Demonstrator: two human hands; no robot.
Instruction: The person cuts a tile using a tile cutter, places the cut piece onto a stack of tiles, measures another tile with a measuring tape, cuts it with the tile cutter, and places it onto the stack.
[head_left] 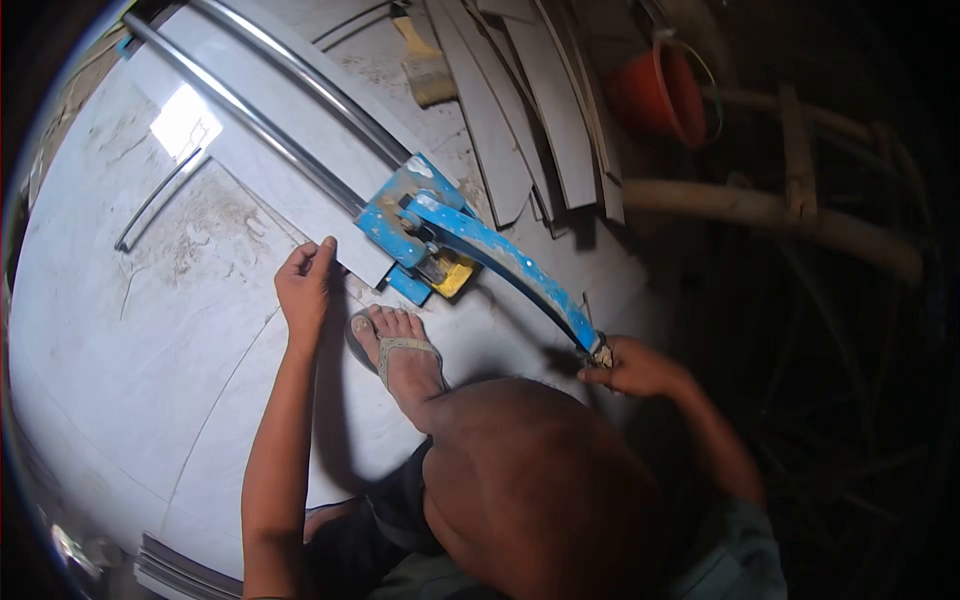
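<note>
A tile cutter (395,215) with a blue carriage and two shiny rails lies across the pale floor. Its long blue handle (525,275) slants down toward me, and my right hand (640,367) is closed around the worn end of it. Beneath the rails lies a white tile (275,175). At the tile's near left edge, my left hand (305,290) pinches with thumb and fingers. A yellow part (452,276) shows below the carriage. My sandalled foot (400,350) stands just in front of the cutter.
Long narrow tile strips (525,110) lie beyond the cutter, with a paintbrush (428,70) beside them. A red bucket (650,95) and a wooden pole (740,200) are at the right. Stacked strips (185,570) lie bottom left; a thin curved strip (155,200) lies left.
</note>
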